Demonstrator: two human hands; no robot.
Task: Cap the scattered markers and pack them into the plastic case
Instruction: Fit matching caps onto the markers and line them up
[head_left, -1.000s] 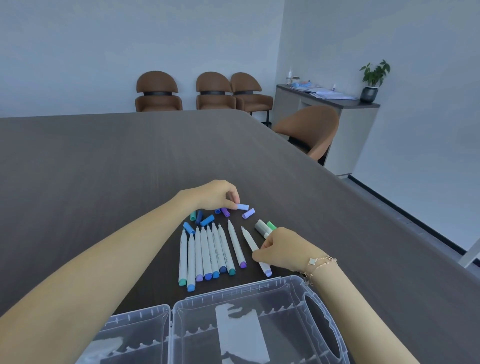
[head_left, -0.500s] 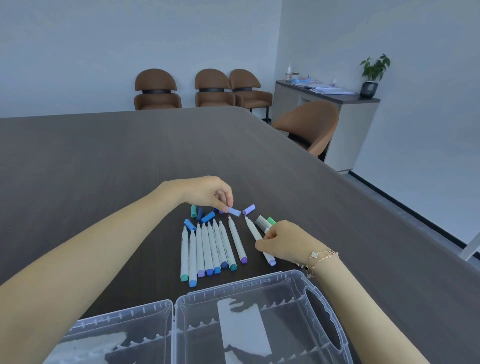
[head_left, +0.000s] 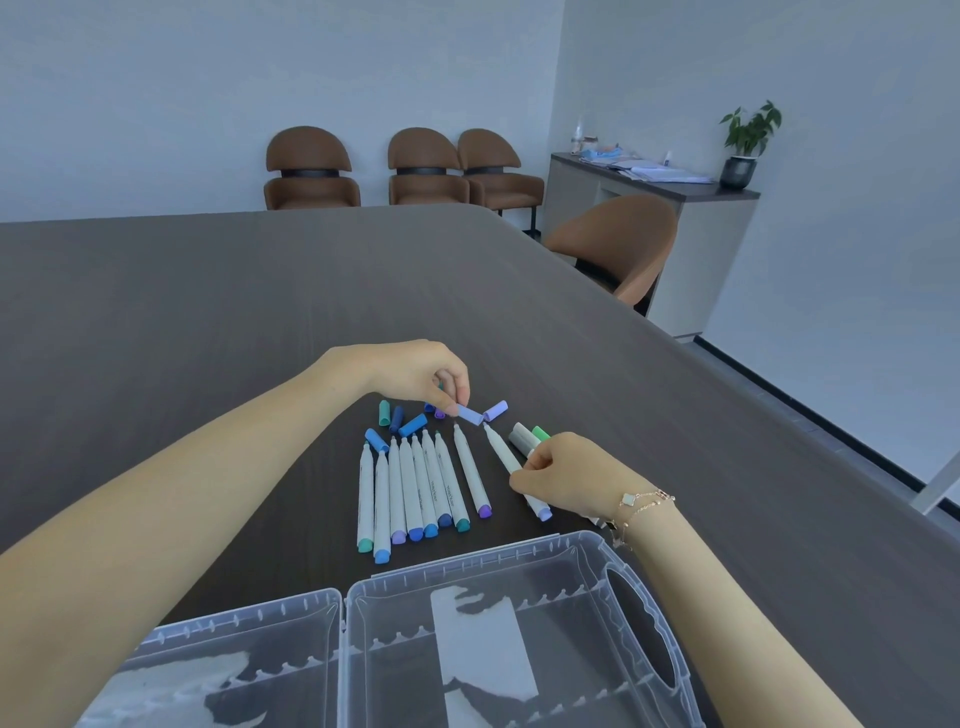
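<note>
Here the left grip (head_left: 415, 376) pinches a lilac cap (head_left: 471, 415); the right (head_left: 563, 470) clasps a slim white marker (head_left: 501, 451).

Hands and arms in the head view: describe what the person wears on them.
Both forearms are bare, with no sleeves in view. The left hand shows no jewellery. At the wrist of the right hand hangs a thin rose-gold chain bracelet with a small pale clover-shaped charm. No gloves.

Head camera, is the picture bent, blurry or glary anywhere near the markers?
Head view: wide-angle bend curves the table edge and stretches the forearms; markers and both hands are sharp; light is soft and even, with faint shadows; the clear case shows pale reflections but no harsh glare.
</note>
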